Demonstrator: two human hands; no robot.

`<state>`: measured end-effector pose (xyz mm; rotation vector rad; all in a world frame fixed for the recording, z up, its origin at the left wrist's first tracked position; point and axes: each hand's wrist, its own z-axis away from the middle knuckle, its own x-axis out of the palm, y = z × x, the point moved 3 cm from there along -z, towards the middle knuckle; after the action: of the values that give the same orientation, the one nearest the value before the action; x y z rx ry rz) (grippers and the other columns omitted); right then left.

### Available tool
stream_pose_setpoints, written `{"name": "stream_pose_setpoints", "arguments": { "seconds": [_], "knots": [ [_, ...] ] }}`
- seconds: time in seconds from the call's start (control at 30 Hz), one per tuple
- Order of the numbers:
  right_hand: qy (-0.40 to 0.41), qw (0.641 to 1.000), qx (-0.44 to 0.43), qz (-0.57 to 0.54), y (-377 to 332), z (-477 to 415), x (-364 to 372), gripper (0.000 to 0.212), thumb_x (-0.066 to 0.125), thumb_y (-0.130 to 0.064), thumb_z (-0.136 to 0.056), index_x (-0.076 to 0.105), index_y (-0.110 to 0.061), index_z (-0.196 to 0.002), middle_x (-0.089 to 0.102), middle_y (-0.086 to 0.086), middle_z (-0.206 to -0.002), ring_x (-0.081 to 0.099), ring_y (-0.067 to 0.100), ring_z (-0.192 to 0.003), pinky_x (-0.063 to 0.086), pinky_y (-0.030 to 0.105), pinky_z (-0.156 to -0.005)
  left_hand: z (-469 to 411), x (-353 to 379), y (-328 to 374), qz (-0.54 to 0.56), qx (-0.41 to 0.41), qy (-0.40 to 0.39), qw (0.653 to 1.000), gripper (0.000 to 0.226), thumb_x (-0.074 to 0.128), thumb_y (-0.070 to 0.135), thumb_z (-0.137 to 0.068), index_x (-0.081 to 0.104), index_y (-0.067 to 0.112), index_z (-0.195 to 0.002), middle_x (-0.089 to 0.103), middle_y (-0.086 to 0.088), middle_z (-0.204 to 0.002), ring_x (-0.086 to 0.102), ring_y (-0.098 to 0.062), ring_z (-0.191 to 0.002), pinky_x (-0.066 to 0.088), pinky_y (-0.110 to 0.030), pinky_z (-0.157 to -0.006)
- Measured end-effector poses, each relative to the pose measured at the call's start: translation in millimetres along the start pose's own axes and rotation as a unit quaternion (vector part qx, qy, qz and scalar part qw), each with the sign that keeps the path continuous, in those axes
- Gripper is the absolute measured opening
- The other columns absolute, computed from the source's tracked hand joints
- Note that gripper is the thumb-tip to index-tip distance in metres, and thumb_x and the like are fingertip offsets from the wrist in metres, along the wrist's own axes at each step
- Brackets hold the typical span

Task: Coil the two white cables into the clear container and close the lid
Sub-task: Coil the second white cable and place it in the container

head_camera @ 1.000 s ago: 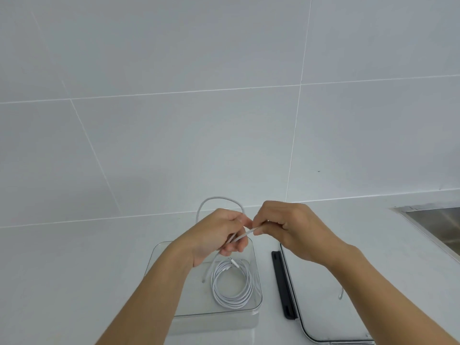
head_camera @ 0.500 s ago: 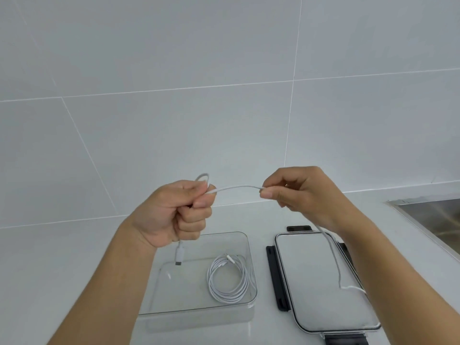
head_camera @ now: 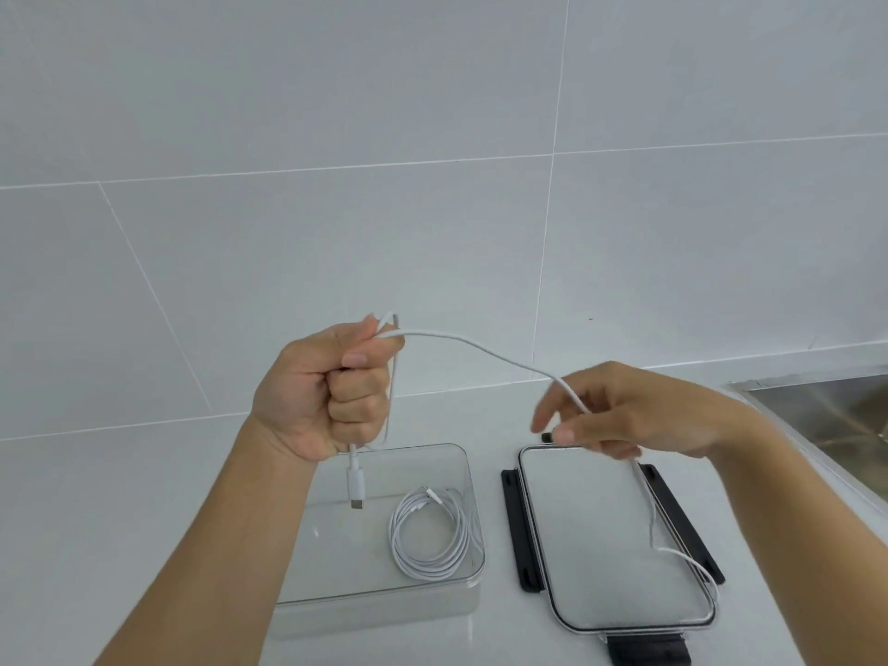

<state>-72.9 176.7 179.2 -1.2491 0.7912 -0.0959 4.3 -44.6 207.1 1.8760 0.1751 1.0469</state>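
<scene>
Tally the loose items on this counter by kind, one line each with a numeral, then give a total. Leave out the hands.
White cables: 2, the coiled cable in the clear container and the cable being wound between the hands
Clear container: 1
Lid with black clips: 1
Total: 4

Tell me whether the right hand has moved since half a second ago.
Yes. The right hand has dropped and drifted right: earlier it was raised clear above the lid's far edge; now its fingers overlap that edge, letting the cable sag.
</scene>
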Motion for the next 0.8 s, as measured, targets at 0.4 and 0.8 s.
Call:
{"name": "stream_pose_setpoints", "arguments": {
  "seconds": [0.4,0.8],
  "knots": [
    [0.327,0.934,-0.145,-0.005,-45,52,-71,0.016,0.058,-0.018,-0.089,0.068,-0.016,-0.077,0.036,-0.013,-0.044,0.026,0.009,-0.040,0.023,0.015,-0.039,-49,-10,-23,0.048,-0.001,0.029,0.998,0.021,0.024,0.014,-0.100,0.030,0.013,-0.080,0.009,0.006,-0.052,0.007,-0.007,-0.044,0.008,-0.022,-0.041],
    [0.270,0.925,0.030,0.266,-17,16,-40,0.054,0.072,-0.027,-0.077,0.048,-0.029,-0.126,0.050,-0.004,-0.122,0.046,0.012,-0.111,0.035,0.030,-0.095,-51,-9,-53,0.120,-0.110,0.032,0.986,0.031,0.029,0.011,-0.099,0.051,-0.002,-0.083,0.008,0.006,-0.051,0.006,-0.007,-0.042,0.008,-0.020,-0.040]
  ]
}}
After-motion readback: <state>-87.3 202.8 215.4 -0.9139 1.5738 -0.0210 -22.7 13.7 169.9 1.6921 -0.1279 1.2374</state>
